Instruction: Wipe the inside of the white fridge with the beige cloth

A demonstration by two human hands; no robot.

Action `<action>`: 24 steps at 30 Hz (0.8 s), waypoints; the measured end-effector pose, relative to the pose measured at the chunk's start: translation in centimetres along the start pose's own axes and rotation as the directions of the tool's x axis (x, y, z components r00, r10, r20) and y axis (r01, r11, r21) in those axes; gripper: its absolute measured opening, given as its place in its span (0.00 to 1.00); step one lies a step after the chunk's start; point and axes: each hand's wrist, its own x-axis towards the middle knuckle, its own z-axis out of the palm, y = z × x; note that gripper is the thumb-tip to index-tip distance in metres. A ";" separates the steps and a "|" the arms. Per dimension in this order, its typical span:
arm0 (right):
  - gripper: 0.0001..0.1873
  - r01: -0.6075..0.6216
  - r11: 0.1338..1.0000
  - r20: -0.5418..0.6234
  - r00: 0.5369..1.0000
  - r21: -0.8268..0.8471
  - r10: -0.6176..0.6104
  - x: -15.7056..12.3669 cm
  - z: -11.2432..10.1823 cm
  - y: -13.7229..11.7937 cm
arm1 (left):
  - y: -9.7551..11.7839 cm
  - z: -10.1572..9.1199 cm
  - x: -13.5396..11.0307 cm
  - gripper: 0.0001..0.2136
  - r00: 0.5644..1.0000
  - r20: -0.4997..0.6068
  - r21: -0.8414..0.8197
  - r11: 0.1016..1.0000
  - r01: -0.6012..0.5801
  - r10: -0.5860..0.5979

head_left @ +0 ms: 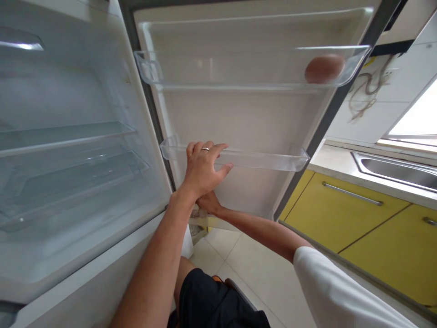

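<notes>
An open fridge door [252, 118] carries two clear bins. My left hand [203, 166], with a ring on one finger, grips the left end of the lower door bin [266, 159], fingers hooked over its rim and thumb below. My right hand [210, 203] reaches under the left wrist to the door's bottom edge. Its fingers are hidden, and something pale [198, 215] lies at them that I cannot make out. A brown egg [324, 68] lies at the right end of the upper door bin [239, 68].
The fridge interior [68, 150] with clear glass shelves stands open on the left. Yellow cabinets [358, 218] under a counter with a steel sink [396, 171] run along the right. Pale floor tiles [252, 269] lie below.
</notes>
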 end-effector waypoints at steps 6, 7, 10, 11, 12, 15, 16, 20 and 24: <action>0.29 -0.081 0.937 -0.271 0.945 0.340 0.181 -3.9 -4.3 -1.9 | 0.0 -0.1 -0.1 0.20 1.000 -0.012 -0.015 1.000 0.002 -0.002; 0.30 -0.091 0.918 -0.297 0.930 0.387 0.217 -4.9 -5.2 -2.4 | 0.1 0.0 -0.2 0.21 1.000 -0.014 -0.013 1.000 0.001 -0.001; 0.32 -0.120 0.905 -0.342 0.899 0.409 0.274 -8.1 -7.7 -3.5 | 0.3 0.0 -0.4 0.22 1.000 -0.017 -0.003 1.000 -0.007 0.007; 0.32 -0.136 0.906 -0.349 0.892 0.400 0.288 -9.1 -8.4 -3.7 | 0.3 0.0 -0.5 0.22 1.000 -0.021 -0.002 1.000 -0.009 0.008; 0.32 -0.153 0.907 -0.351 0.887 0.391 0.301 -10.2 -8.9 -3.8 | 0.3 0.0 -0.5 0.22 1.000 -0.024 -0.001 1.000 -0.011 0.011; 0.31 -0.208 0.893 -0.320 0.881 0.399 0.348 -13.4 -10.0 -3.5 | 0.2 0.0 -0.7 0.22 0.999 -0.035 0.003 1.000 -0.017 0.017; 0.31 -0.224 0.887 -0.298 0.884 0.405 0.360 -14.7 -10.1 -3.2 | 0.2 0.0 -0.8 0.22 0.999 -0.035 0.007 1.000 -0.018 0.018; 0.30 -0.341 0.843 -0.126 0.896 0.417 0.425 -20.6 -9.3 -1.2 | 0.3 -0.4 -0.9 0.23 1.000 -0.016 0.027 1.000 0.000 0.000; 0.25 -0.554 0.635 0.045 0.771 0.539 0.635 -25.7 -7.9 1.6 | 0.5 -0.7 -1.0 0.22 1.000 -0.005 0.037 0.999 0.027 -0.027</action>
